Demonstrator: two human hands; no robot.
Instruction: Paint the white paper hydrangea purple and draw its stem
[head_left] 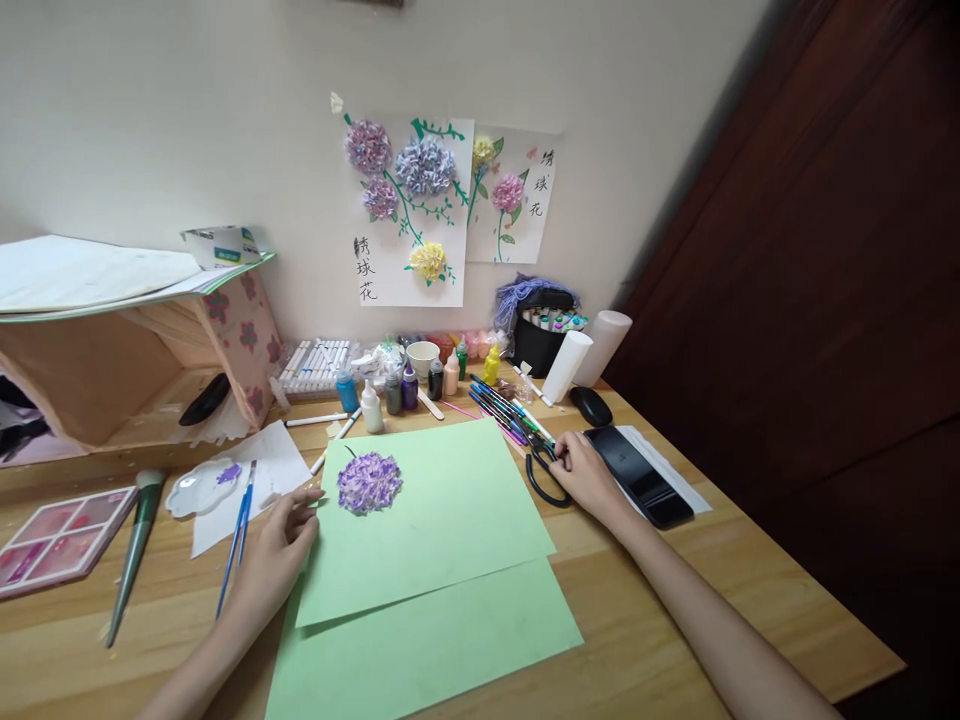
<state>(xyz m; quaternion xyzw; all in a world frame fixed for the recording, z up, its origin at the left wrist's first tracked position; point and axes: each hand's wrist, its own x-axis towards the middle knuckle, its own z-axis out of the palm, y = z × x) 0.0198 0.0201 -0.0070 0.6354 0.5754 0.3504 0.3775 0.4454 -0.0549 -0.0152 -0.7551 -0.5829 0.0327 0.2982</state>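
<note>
Two sheets of light green paper (pixel 465 510) lie overlapped in front of me, the upper one bearing a crinkled purple paper flower (pixel 370 483) with a short dark stem line above it. My left hand (pixel 289 525) rests at the left edge of the sheets, fingers loosely bent and thumb apart from them. To the right of the paper, my right hand (pixel 583 468) has its fingers closed at the handle of black-handled scissors (pixel 546 480). The scissors lie against a bunch of colored pens (pixel 502 408); their blades are partly hidden among the pens.
Paint bottles (pixel 409 387), a white cup (pixel 423 357) and a marker box (pixel 316 365) line the back. Left are a palette (pixel 199 488), blue brushes (pixel 238 535) and a green-handled brush (pixel 136 550). A phone (pixel 641 475) and mouse (pixel 591 405) lie right. Flower pictures (pixel 409 215) hang behind.
</note>
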